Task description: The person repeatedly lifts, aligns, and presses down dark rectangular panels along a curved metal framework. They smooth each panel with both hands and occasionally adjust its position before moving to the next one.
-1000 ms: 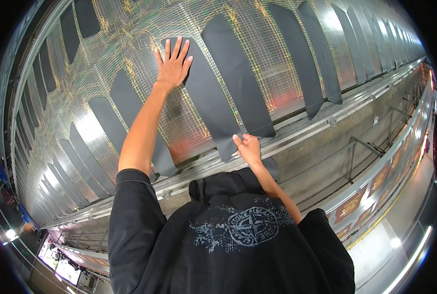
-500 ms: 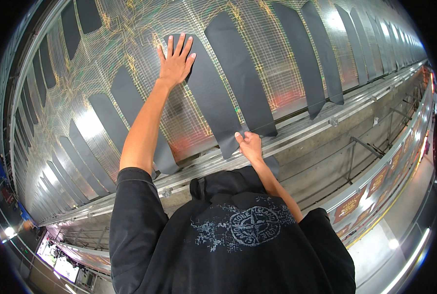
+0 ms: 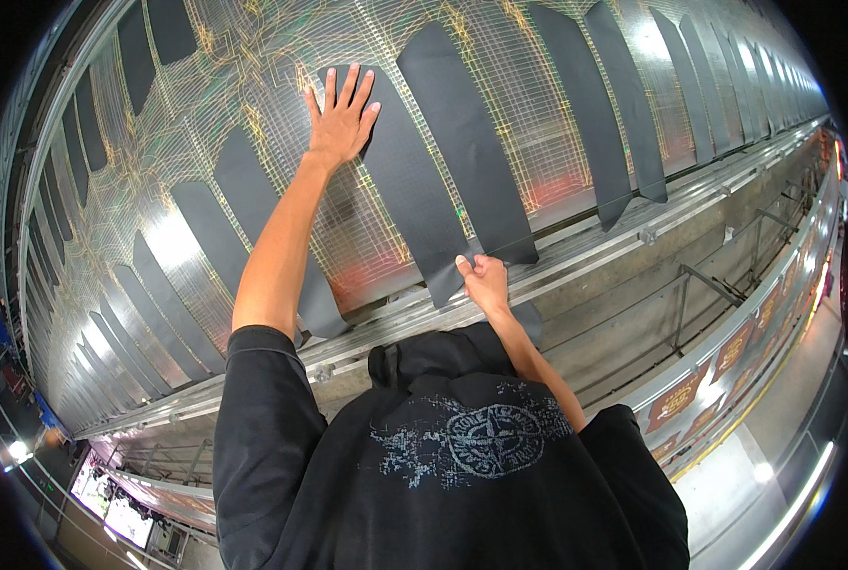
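A dark grey fabric panel (image 3: 409, 185) lies lengthwise on the long metal table, its near end reaching over the table's front edge. My left hand (image 3: 341, 125) rests flat near the far end of this panel, fingers spread. Down at the front edge, my right hand (image 3: 485, 285) is closed in a pinch at the near right corner of the same panel, thumb uppermost. The exact bit between its fingers is partly hidden. Close on the right lies another dark panel (image 3: 466, 142).
The table surface (image 3: 371, 275) carries yellow and green guide lines and several more dark panels in rows both ways. A metal rail (image 3: 576, 256) runs along its front edge. Beyond a gap with metal bars stands another long table (image 3: 728, 361) at the right.
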Demonstrator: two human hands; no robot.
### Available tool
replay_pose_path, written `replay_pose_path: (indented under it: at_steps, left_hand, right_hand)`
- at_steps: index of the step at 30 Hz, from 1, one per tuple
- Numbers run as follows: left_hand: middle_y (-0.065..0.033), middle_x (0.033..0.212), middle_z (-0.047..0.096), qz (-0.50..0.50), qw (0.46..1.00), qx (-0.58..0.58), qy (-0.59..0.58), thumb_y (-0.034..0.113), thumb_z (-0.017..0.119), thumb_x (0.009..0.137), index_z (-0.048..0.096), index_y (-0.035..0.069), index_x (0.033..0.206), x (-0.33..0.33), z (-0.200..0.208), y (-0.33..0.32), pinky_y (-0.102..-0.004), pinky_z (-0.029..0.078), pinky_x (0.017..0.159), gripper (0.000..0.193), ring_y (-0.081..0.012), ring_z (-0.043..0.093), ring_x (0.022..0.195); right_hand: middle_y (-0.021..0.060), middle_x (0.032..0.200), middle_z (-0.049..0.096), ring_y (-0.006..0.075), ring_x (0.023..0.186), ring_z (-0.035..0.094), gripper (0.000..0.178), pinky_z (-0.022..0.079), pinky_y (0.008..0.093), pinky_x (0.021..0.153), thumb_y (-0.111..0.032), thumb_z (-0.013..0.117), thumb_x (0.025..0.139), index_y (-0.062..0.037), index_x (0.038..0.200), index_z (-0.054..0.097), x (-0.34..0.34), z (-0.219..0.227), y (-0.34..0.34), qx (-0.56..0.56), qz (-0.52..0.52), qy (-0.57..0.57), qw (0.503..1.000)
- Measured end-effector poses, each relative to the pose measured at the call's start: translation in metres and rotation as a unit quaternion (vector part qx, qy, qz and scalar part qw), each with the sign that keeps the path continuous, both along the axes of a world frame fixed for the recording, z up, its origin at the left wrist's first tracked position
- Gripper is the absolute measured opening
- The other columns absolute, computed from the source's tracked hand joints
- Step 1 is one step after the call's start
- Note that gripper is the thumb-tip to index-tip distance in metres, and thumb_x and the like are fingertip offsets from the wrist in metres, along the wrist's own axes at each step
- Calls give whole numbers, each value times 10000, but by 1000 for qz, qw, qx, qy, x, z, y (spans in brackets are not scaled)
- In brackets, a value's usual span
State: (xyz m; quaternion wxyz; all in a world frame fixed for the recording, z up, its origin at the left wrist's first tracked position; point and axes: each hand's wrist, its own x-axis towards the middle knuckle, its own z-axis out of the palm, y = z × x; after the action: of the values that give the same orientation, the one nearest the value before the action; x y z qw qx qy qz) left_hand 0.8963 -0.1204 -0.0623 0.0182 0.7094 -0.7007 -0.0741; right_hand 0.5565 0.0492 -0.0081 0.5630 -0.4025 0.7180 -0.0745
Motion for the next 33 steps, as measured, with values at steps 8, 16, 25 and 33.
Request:
replay_pose_path:
  at_steps: [8, 16, 25, 33]
  left_hand:
    - [-19, 1753, 83, 10, 996, 16, -82, 506, 236, 1115, 154, 234, 1675, -8, 11, 2, -670, 58, 1262, 628, -362, 31, 1607]
    - [-209, 1711, 180, -38, 996, -30, 69, 433, 547, 1011, 327, 63, 1607, -119, 17, 109, -658, 97, 1252, 736, -495, 118, 1566]
    - [-103, 1715, 229, -73, 990, -5, 118, 587, 537, 982, 307, 131, 1633, -163, 39, 201, -581, 148, 1276, 827, -388, 170, 1580]
    - [-94, 1687, 308, -35, 986, 6, 160, 497, 724, 891, 399, 155, 1593, -167, 48, 191, -567, 195, 1260, 846, -376, 221, 1567]
  right_hand:
    - [109, 604, 644, 207, 507, 620, 364, 500, 370, 512, -293, 758, 942, 50, 868, 664, 1, 1, -1, -13, 11, 29, 999]
    - [155, 623, 620, 411, 632, 639, 437, 497, 485, 621, -423, 817, 863, -66, 801, 574, -11, 5, 2, -206, 184, 185, 943]
    - [102, 1056, 614, 318, 1021, 582, 227, 441, 451, 901, -97, 698, 868, -70, 1075, 608, -34, 25, -31, -383, 459, 49, 800]
    - [113, 1026, 600, 333, 1004, 604, 332, 483, 468, 862, -58, 699, 797, -83, 1120, 625, -61, 2, -52, -441, 512, 18, 737]
